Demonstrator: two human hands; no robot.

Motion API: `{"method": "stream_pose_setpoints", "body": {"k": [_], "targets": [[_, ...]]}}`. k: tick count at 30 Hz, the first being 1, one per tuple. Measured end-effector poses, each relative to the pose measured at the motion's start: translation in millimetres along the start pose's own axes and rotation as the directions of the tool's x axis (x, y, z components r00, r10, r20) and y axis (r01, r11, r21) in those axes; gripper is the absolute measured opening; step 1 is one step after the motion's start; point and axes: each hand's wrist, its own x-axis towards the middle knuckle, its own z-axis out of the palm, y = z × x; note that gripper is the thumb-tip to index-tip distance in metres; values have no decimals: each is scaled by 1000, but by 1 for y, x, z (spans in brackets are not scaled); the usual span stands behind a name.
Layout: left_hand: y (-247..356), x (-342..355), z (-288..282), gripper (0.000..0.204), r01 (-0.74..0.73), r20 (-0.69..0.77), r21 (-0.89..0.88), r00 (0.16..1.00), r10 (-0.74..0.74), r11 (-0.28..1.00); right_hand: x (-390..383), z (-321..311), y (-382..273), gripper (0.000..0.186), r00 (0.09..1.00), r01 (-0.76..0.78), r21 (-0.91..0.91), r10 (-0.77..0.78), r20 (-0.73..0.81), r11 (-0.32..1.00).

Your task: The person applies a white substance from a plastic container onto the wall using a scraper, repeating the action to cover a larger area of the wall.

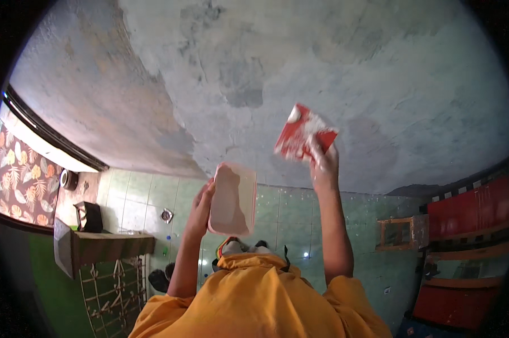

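My left hand (pixel 200 211) is closed round the side of a rectangular plastic tub (pixel 254 194), which is tilted so its inside shows. Pale wet paste (pixel 226 197) covers much of the tub's inside. My right hand (pixel 324 162), smeared with white, grips a flat red plastic scraper (pixel 286 137) by its lower corner. White paste lies across the scraper's face, with a thick blob near its top. Right in front of both hands stands a patchy plastered wall (pixel 299 62), grey-white with darker damp-looking areas. Whether the scraper touches the wall I cannot tell.
Below spreads a pale green tiled floor (pixel 288 219) dotted with white specks. At the right are a small wooden stool (pixel 394 234) and a red cabinet (pixel 463 211). On the left are a leaf-patterned curtain (pixel 26 180), a ledge (pixel 111 248) and a lattice grille (pixel 116 290).
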Motion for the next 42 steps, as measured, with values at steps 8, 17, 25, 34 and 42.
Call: {"method": "stream_pose_setpoints", "body": {"k": [8,17,25,34,42], "targets": [[9,-17,-36,64,9,2,-112,1000,-9,994,120,48,4,56,537,442,-840,-658,528,-314],[-13,-27,-97,64,131,-8,-145,991,-134,981,93,5,132,48,698,504,-853,-519,494,-134],[-21,-26,-113,65,127,27,-189,992,-124,974,149,80,6,57,498,491,-808,-657,566,-324],[-12,-38,-116,63,126,4,-179,992,-127,976,94,46,95,48,679,598,-795,-462,571,-105],[-6,-52,-103,62,118,-20,-158,992,-122,980,113,32,154,63,679,492,-819,-460,573,-295]]}}
